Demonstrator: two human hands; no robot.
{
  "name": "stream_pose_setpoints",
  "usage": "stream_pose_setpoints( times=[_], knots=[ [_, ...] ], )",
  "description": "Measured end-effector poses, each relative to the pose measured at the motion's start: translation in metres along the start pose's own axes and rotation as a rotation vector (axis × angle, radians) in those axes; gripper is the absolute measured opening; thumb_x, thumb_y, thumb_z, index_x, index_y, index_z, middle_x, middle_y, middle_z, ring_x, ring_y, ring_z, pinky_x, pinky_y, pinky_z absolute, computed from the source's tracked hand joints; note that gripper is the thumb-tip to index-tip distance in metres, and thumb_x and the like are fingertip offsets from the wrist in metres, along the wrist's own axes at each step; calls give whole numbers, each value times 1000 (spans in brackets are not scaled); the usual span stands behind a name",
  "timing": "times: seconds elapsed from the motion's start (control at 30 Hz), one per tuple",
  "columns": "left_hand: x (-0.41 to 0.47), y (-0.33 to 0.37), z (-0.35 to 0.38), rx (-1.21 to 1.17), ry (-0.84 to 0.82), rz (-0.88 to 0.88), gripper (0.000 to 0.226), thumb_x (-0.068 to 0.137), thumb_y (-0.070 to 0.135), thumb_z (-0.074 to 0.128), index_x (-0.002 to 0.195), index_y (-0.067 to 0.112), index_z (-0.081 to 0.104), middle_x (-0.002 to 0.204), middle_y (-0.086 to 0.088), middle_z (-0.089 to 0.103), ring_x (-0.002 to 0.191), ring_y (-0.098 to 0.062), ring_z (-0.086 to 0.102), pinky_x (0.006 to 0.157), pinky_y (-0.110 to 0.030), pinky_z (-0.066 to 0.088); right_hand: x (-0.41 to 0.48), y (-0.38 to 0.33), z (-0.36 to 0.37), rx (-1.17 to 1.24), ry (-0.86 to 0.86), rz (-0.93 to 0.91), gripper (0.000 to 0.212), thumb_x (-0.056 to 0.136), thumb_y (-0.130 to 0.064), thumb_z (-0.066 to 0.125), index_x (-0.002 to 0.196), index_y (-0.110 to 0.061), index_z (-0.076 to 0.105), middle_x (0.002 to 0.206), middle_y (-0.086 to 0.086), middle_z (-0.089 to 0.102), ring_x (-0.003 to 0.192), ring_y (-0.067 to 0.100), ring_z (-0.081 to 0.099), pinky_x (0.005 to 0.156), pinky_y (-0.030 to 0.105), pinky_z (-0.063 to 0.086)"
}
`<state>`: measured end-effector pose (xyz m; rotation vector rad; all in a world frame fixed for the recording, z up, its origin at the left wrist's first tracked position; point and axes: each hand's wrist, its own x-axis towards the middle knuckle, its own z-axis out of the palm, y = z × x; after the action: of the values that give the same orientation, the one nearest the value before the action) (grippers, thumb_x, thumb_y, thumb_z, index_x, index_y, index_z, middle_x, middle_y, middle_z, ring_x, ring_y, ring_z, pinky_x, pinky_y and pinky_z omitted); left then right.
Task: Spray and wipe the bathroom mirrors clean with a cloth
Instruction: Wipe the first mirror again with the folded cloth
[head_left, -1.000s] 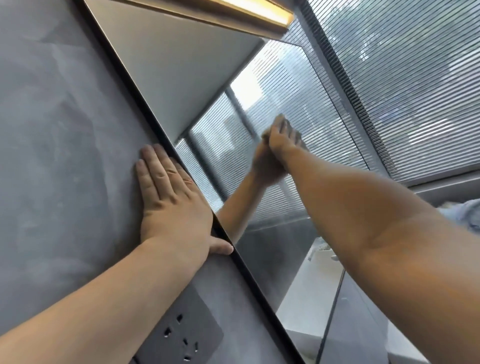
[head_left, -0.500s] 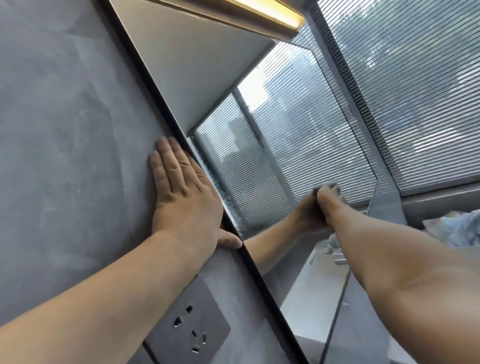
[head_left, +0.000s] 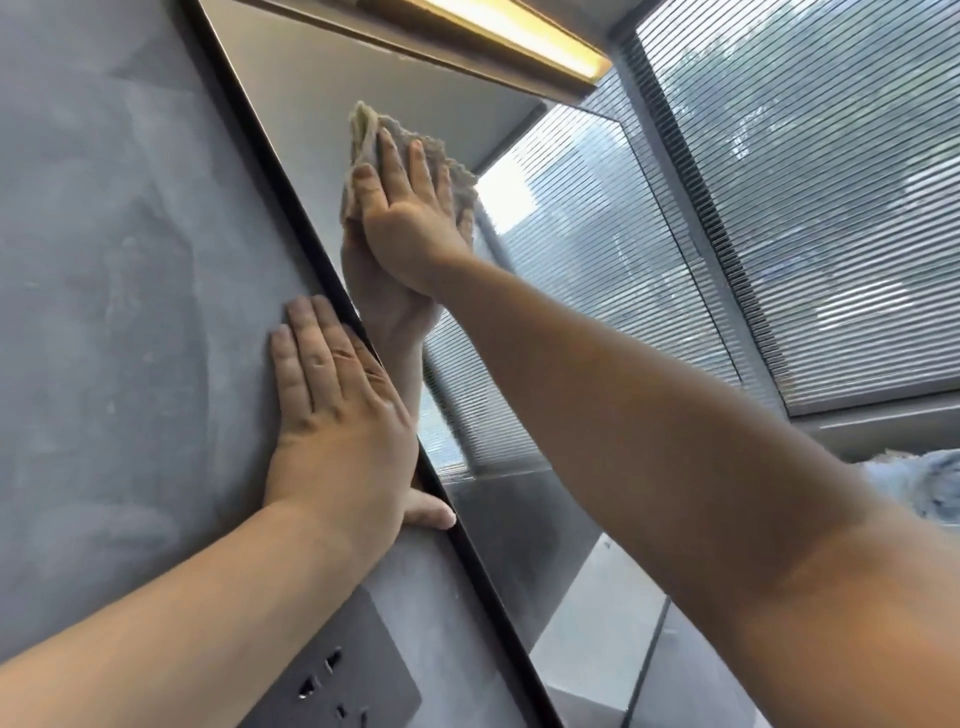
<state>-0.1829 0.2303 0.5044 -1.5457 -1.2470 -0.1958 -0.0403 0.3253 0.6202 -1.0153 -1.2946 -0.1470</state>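
Observation:
A black-framed mirror (head_left: 561, 291) runs diagonally across the head view. My right hand (head_left: 410, 213) lies flat with straight fingers, pressing a beige-grey cloth (head_left: 363, 130) against the upper left part of the glass, close to the frame. The cloth sticks out above and beside the fingers. My left hand (head_left: 337, 421) rests flat on the grey wall (head_left: 114, 260) right beside the mirror frame, thumb touching the frame edge. No spray bottle is in view.
A lit light bar (head_left: 519, 36) runs along the mirror's top. Window blinds (head_left: 810, 218) fill the right side. A dark wall socket (head_left: 332, 675) sits below my left forearm. A pale blue fabric (head_left: 924, 488) shows at the right edge.
My right hand has swept with the cloth from low on the right side of the mirror up to its upper left part. My left hand stays flat on the wall.

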Motion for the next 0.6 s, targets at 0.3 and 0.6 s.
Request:
stream_pose_setpoints(
  times=[0.3, 0.6],
  knots=[
    [2, -1, 3, -11, -3, 3, 175, 45, 105, 37, 130, -35, -25, 146, -56, -20, 143, -68, -14, 121, -69, 2, -52, 197, -28, -116, 42, 634, 65, 109, -56, 10, 166, -29, -1, 175, -5, -8, 161, 20, -10, 129, 45, -9],
    [3, 0, 3, 20, -2, -21, 176, 44, 105, 37, 133, -35, -21, 145, -57, -20, 142, -69, -13, 120, -71, 2, -129, 217, -38, -75, 103, 775, 59, 113, -45, 14, 167, -22, 8, 175, 7, 5, 161, 25, 3, 129, 39, -2]
  ],
)
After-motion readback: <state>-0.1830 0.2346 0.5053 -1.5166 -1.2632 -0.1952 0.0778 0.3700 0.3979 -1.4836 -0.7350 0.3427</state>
